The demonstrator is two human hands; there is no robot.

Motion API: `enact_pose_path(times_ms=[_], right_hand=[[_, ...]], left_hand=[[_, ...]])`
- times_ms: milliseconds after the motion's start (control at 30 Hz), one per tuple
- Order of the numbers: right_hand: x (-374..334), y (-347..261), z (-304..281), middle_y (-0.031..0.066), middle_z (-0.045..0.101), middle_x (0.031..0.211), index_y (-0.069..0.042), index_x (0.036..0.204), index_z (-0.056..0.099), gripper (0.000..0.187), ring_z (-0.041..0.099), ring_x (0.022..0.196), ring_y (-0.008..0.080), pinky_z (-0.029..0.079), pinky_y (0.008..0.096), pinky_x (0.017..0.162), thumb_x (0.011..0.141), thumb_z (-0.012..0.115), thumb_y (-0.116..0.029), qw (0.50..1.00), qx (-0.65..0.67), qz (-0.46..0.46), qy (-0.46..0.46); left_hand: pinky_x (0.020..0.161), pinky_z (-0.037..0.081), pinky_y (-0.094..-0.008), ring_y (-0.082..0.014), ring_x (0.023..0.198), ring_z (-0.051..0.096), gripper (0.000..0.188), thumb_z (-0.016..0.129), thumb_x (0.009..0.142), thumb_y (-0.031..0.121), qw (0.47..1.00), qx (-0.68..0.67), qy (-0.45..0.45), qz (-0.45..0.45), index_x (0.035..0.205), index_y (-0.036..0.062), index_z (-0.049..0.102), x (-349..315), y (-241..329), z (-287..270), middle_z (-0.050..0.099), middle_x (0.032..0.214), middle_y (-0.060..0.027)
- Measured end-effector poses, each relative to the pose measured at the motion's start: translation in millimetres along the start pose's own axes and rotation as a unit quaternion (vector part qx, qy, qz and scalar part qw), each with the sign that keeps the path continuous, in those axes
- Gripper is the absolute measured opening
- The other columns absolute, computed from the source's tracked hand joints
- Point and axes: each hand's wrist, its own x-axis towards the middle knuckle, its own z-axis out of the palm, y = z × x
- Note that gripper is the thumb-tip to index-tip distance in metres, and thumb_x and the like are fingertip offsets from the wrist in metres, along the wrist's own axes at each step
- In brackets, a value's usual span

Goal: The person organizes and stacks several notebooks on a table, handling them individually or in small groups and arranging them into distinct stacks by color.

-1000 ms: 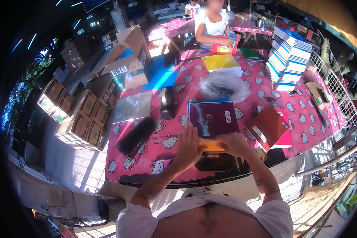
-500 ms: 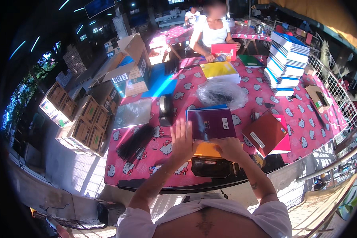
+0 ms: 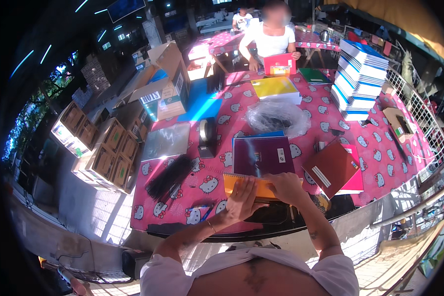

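Observation:
An orange spiral notebook (image 3: 228, 186) lies at the table's near edge, over a black flat-topped object (image 3: 269, 215) that it partly covers. My left hand (image 3: 242, 201) rests on the orange cover, its fingers stretched out close together. At the notebook's right end, my right hand (image 3: 285, 186) has its fingers curled around the far edge; what its fingertips touch is hidden. Just beyond both hands lies a dark purple spiral notebook (image 3: 261, 154), with a blue one (image 3: 276, 133) showing behind it.
Brown (image 3: 332, 169) and pink notebooks lie right of my hands. Beyond are a clear plastic wrap (image 3: 276, 118), a yellow notebook stack (image 3: 276, 88) and a tall blue-white stack (image 3: 359, 81). Black bristly strands (image 3: 170, 176), a tape dispenser (image 3: 206, 138) and cartons (image 3: 168, 91) are leftward. A person (image 3: 271, 37) sits opposite.
My left hand has come down from beside the notebook onto its cover. More of the orange notebook shows on the left. The person opposite has raised the red notebook more upright.

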Motion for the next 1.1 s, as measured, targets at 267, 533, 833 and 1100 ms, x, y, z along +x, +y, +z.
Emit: enact_pose_path(times_ms=[267,533,833,1100], right_hand=[[-2,-5,1,0.012,0.068,0.071,-0.016,0.105,0.068,0.022,0.069,0.068,0.0338,0.053,0.0476,0.063,0.085,0.071,-0.025,1.0,-0.014,0.006,-0.011],[-12,-13,-20,0.0139,0.07,0.088,-0.015,0.134,0.054,0.057,0.069,0.083,0.0311,0.053,0.0413,0.075,0.082,0.074,-0.028,0.998,-0.063,-0.009,0.028],[-66,57,13,0.0064,0.068,0.11,-0.003,0.117,0.071,0.029,0.061,0.108,0.016,0.046,0.0324,0.097,0.092,0.072,-0.017,0.834,0.544,0.087,0.042],[-71,42,15,0.0064,0.071,0.114,0.001,0.125,0.067,0.033,0.062,0.104,0.0113,0.051,0.0274,0.094,0.093,0.07,-0.006,0.781,0.609,0.142,0.009]], left_hand=[[0.116,0.019,-0.0594,-0.0441,0.145,0.027,0.081,0.037,0.1,0.056,0.996,-0.035,-0.026,-0.075,0.146,-0.0107,0.033,-2,16,4,0.031,0.154,-0.0312],[0.117,0.017,-0.0594,-0.0407,0.146,0.03,0.079,0.045,0.098,0.055,0.994,-0.027,-0.109,-0.016,0.146,-0.0069,0.037,-17,32,-4,0.034,0.153,-0.0285],[0.115,0.028,-0.0554,-0.0189,0.085,0.064,0.022,0.066,0.093,0.027,0.994,-0.082,-0.036,0.064,0.105,0.009,0.062,76,-16,-49,0.064,0.092,-0.0012],[0.116,0.026,-0.0507,-0.0165,0.085,0.065,0.02,0.066,0.093,0.033,0.99,-0.114,-0.051,0.065,0.098,0.0136,0.067,80,-25,-51,0.066,0.088,0.0018]])
